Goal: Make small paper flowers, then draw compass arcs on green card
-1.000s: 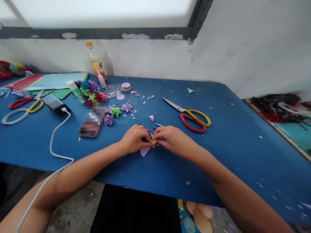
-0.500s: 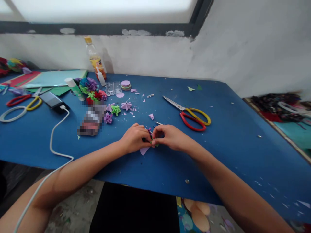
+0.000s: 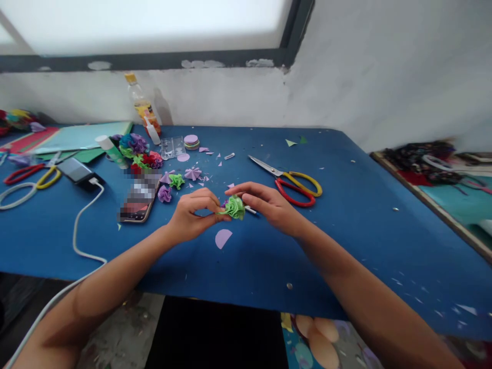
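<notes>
My left hand (image 3: 194, 214) pinches the base of a crinkled green paper flower (image 3: 235, 208) between thumb and fingers, just above the blue table. On the flower's other side is my right hand (image 3: 273, 207), its fingers stretched out and apart along the petals; whether they touch is hard to tell. A bit of purple paper peeks out behind the flower. Below it lies a light purple paper circle with a piece cut away (image 3: 222, 239). A thin, light-coloured tool (image 3: 251, 210) is partly hidden beneath my right hand. Large scissors (image 3: 294, 182) with red and yellow handles lie beyond that hand.
Small paper flowers (image 3: 177, 181), scraps and a phone (image 3: 140, 197) lie to the left. Behind stand a juice bottle (image 3: 144, 110), a white glue bottle (image 3: 152, 132) and stacked paper circles (image 3: 191, 142). A white cable (image 3: 79, 225) runs past my left arm.
The green flower, mostly covered by my fingers before, now shows plainly. My right hand has loosened from a pinch and spread its fingers. The camera view has shifted slightly.
</notes>
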Available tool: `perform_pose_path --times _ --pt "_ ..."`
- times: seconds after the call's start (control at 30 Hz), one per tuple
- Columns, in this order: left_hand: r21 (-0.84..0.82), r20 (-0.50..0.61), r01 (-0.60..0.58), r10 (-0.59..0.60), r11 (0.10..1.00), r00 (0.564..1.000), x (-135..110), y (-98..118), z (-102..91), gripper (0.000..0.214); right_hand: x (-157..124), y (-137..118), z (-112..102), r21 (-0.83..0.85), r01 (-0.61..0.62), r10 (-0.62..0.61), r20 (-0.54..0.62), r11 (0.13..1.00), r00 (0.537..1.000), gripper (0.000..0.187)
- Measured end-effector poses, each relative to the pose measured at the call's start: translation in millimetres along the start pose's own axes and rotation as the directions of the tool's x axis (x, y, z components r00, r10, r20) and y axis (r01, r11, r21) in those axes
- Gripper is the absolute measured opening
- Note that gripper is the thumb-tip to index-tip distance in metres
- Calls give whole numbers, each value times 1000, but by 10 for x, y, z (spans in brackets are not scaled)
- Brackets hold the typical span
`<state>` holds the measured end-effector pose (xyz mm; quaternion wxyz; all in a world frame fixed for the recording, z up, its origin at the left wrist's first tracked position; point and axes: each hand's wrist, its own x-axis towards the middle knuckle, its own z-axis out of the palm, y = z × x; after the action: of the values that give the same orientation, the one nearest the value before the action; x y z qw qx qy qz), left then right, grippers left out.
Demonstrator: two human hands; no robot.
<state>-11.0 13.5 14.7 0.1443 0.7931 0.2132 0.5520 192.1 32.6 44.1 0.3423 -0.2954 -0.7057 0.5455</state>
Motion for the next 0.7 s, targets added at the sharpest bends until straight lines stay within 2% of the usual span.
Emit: perform_pose_path --times 0.1,0.2,0.37,0.5,0.7 --pt "70 -43 -92 95 993 995 21 15 -37 20 -2 37 53 234 -53 38 66 971 997 30" --pt "179 -58 -168 181 969 982 15 -22 -50 15 3 54 89 343 -74 39 109 936 993 36" --pt "224 -24 -170 180 960 983 -14 -56 -50 20 3 26 112 309 -53 40 48 950 998 45" --pt "165 -49 -82 91 983 995 -23 -37 -41 37 -1 10 110 250 -43 43 5 967 999 48" --pt "101 -41 -5 9 995 999 -12 -22 -26 37 7 8 105 217 -56 57 1 975 998 51"
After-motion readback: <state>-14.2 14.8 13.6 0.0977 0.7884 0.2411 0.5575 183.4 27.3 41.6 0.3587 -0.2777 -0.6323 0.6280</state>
